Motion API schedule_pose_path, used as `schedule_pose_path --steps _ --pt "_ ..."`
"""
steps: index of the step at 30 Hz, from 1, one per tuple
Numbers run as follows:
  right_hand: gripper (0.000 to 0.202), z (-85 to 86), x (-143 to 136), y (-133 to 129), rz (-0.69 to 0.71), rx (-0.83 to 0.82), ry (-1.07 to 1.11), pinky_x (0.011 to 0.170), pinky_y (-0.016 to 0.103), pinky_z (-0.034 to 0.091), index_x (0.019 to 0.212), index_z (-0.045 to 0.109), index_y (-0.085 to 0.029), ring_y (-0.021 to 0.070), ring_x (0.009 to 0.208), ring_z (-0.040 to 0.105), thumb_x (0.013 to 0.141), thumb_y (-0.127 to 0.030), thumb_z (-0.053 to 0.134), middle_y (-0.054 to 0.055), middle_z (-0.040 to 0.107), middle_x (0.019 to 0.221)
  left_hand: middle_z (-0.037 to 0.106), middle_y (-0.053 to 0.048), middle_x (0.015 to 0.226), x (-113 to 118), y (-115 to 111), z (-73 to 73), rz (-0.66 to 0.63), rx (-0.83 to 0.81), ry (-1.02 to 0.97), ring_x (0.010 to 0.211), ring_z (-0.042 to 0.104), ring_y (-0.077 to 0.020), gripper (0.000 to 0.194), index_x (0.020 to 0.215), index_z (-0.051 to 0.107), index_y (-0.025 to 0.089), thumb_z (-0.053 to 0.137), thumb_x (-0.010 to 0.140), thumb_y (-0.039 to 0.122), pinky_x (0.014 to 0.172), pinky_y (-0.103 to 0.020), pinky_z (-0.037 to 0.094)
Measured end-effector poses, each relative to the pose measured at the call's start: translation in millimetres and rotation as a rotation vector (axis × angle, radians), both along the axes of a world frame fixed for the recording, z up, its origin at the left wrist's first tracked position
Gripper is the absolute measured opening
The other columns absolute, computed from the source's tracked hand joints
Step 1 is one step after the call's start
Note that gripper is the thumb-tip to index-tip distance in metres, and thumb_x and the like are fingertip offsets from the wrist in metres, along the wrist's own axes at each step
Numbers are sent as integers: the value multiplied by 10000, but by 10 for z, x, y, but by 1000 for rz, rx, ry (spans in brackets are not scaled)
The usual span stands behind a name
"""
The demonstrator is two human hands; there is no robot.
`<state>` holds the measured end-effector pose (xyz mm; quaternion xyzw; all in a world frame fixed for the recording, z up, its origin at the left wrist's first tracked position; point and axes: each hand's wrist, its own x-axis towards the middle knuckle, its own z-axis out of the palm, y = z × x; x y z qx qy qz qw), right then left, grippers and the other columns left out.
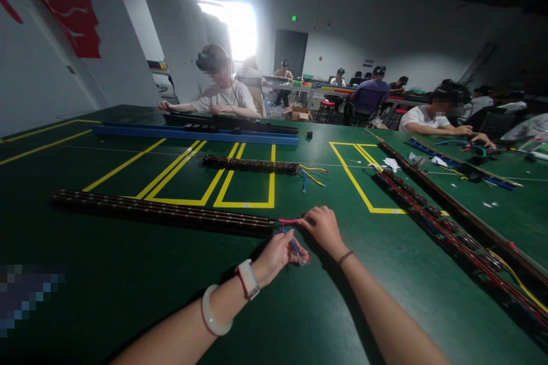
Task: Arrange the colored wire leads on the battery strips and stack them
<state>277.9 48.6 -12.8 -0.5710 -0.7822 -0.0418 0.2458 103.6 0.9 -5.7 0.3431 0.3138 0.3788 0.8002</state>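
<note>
A long dark strip assembly (166,212) with copper-coloured rows lies on the green table, and short wires leave its right end. My left hand (278,251) is closed around a blue wire (295,248) just past that end. Beyond it, my right hand (323,225) pinches the red wire (289,221), which runs straight out from the strip. The fingertips of the right hand partly hide the wire's far end. A shorter dark strip (252,164) with loose yellow and blue wires (312,175) lies farther back.
Dark strips with bundled red wires (432,222) lie on the right. A blue rail (197,134) carrying black parts lies at the back. Yellow tape (244,205) marks rectangles on the table (171,285). A co-worker (225,88) sits across, another person (440,111) at the right.
</note>
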Motion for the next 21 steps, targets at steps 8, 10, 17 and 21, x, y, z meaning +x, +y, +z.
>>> schedule_pose_path --steps 8,10,17,21 --pt "271 -8 -9 -65 14 -5 48 777 333 326 778 665 -224 196 831 497 838 -471 571 33 628 792 659 -111 781 11 -29 56 44 -33 -33 763 665 -207 243 814 526 117 442 910 324 742 -347 500" --pt "233 8 -7 -107 56 -12 74 810 339 328 838 659 -229 191 855 504 847 -444 570 30 625 827 660 -124 855 16 -34 67 58 -57 -39 832 665 -217 215 855 531 114 443 912 302 773 -359 501" --pt "226 109 -36 -252 168 3 93 868 361 337 1033 617 -243 198 960 510 874 -385 542 46 617 956 666 -116 755 -71 39 119 -68 -58 174 741 677 -217 330 824 519 119 432 899 428 757 -378 497" --pt "231 153 -80 -314 229 1 76 878 368 344 1061 604 -237 202 969 506 892 -362 510 59 613 978 659 -101 658 -170 123 128 -213 -23 369 612 660 -199 421 798 536 115 381 892 495 673 -351 492"
